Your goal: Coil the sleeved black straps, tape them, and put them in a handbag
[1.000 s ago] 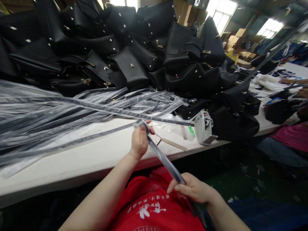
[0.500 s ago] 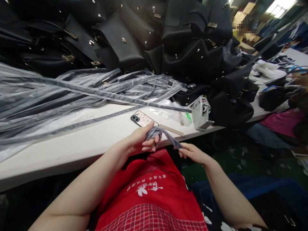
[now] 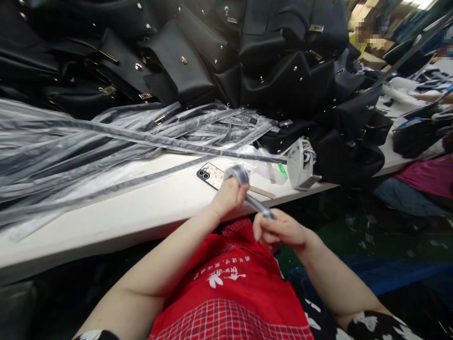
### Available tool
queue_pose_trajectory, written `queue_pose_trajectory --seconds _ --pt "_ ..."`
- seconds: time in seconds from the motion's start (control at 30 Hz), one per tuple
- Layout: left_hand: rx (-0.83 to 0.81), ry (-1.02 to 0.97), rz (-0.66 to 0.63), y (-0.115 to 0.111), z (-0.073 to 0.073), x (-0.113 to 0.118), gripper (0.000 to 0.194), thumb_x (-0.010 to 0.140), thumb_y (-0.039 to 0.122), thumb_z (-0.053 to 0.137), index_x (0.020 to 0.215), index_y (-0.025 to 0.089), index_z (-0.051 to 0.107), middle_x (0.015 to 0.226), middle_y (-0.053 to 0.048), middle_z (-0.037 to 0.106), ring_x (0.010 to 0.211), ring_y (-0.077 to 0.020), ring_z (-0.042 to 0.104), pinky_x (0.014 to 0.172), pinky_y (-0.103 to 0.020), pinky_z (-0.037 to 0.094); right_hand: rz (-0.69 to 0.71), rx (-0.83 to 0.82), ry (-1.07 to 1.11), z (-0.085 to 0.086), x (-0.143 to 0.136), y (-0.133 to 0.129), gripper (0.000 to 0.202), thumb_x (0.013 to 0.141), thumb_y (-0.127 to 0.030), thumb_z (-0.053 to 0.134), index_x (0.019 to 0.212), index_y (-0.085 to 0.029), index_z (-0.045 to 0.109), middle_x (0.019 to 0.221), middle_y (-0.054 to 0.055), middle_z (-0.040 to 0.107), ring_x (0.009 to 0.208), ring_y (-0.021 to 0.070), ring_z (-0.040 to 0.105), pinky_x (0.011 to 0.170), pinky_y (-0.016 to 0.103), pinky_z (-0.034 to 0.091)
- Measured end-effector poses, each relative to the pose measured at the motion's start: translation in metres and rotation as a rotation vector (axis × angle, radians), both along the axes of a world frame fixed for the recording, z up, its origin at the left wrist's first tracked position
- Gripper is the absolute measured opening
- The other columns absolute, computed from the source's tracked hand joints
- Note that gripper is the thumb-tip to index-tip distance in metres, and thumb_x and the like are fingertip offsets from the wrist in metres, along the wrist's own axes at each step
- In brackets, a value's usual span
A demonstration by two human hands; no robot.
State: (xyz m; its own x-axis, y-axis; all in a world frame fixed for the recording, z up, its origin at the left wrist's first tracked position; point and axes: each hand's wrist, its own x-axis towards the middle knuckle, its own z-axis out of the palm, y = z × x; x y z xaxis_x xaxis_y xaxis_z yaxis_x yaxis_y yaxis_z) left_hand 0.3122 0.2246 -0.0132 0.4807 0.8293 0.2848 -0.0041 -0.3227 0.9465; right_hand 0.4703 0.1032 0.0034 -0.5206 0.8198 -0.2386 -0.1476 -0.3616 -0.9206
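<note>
The fingers of our left hand [image 3: 229, 195] are closed around the rolled part of a grey strap [image 3: 259, 206], the coil rising above the fist, slightly blurred. The fingers of our right hand [image 3: 281, 229] are curled on the strap's other stretch; their exact pinch is hidden. Between our hands a short span slants down to the right, over the near edge of the white worktop [image 3: 155, 205].

We judge it light and soft, bending readily into tight turns, too sturdy to break, but springy enough to unroll if loosened. Its cloudy covering looks like thin film, probably slippery and easily creased, so we would grip the coil across both flat faces and pinch the loose stretch near its roll.

Beyond our fingers lie a phone [image 3: 213, 174] and a flat strip [image 3: 262, 191], then many wrapped straps [image 3: 141, 137], with black bags [image 3: 191, 66] heaped behind.
</note>
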Motion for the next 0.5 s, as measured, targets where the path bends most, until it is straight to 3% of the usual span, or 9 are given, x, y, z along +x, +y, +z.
queue_pose_trajectory --seconds 0.07,0.1,0.2,0.27,0.37,0.43,0.5 --pt "0.139 0.274 -0.163 -0.016 -0.009 -0.001 0.047 0.076 0.064 0.058 0.07 0.017 0.061 0.076 -0.011 0.064 0.081 -0.0287 0.06 0.084 -0.042 0.045 -0.192 -0.023 0.065 -0.002 0.007 0.006 0.044 0.091 -0.057 0.049 0.074 -0.017 0.058 0.039 -0.012 0.022 0.035 0.0058 0.02 0.043 0.021 0.033" --pt "0.172 0.397 -0.217 -0.022 -0.011 -0.004 0.045 0.078 0.062 0.057 0.07 0.018 0.061 0.074 -0.011 0.064 0.076 -0.0276 0.059 0.079 -0.04 0.045 -0.221 -0.038 0.036 -0.008 0.013 0.009 0.044 0.09 -0.057 0.05 0.072 -0.017 0.057 0.037 -0.013 0.021 0.033 0.0057 0.02 0.044 0.022 0.035" --pt "0.135 0.674 -0.304 -0.025 -0.008 -0.017 0.05 0.088 0.06 0.044 0.062 0.019 0.059 0.063 -0.007 0.061 0.059 -0.0209 0.054 0.064 -0.032 0.042 -0.126 -0.012 -0.305 -0.029 0.03 0.014 0.042 0.09 -0.055 0.051 0.078 -0.016 0.059 0.046 -0.007 0.045 0.038 0.0078 0.037 0.05 0.024 0.039" --pt "-0.109 0.66 -0.399 -0.021 -0.007 -0.026 0.058 0.088 0.064 0.04 0.056 0.019 0.057 0.049 -0.003 0.053 0.046 -0.0163 0.047 0.055 -0.029 0.038 -0.118 0.151 -0.65 -0.038 0.036 0.015 0.04 0.091 -0.054 0.05 0.084 -0.016 0.061 0.066 0.001 0.06 0.054 0.0123 0.052 0.056 0.025 0.041" --pt "-0.703 0.403 -0.659 -0.015 -0.012 -0.036 0.066 0.088 0.07 0.031 0.061 0.017 0.06 0.035 0.004 0.038 0.032 -0.012 0.035 0.046 -0.026 0.037 -0.164 0.411 -1.002 -0.042 0.036 0.013 0.036 0.093 -0.051 0.048 0.085 -0.019 0.063 0.081 0.006 0.064 0.074 0.0172 0.058 0.067 0.027 0.042" --pt "-1.047 0.153 -0.773 -0.012 -0.018 -0.039 0.069 0.089 0.07 0.027 0.065 0.015 0.062 0.03 0.007 0.031 0.028 -0.0108 0.032 0.047 -0.026 0.041 -0.159 0.454 -1.001 -0.043 0.029 0.012 0.041 0.096 -0.052 0.042 0.082 -0.019 0.063 0.075 0.004 0.063 0.071 0.0167 0.056 0.066 0.027 0.041" --pt "-1.237 -0.083 -0.791 -0.011 -0.021 -0.038 0.071 0.092 0.065 0.023 0.066 0.013 0.063 0.028 0.008 0.028 0.025 -0.01 0.032 0.05 -0.025 0.046 -0.188 0.432 -0.856 -0.047 0.015 0.01 0.051 0.098 -0.055 0.032 0.078 -0.019 0.061 0.063 0.002 0.057 0.061 0.015 0.052 0.06 0.026 0.04"
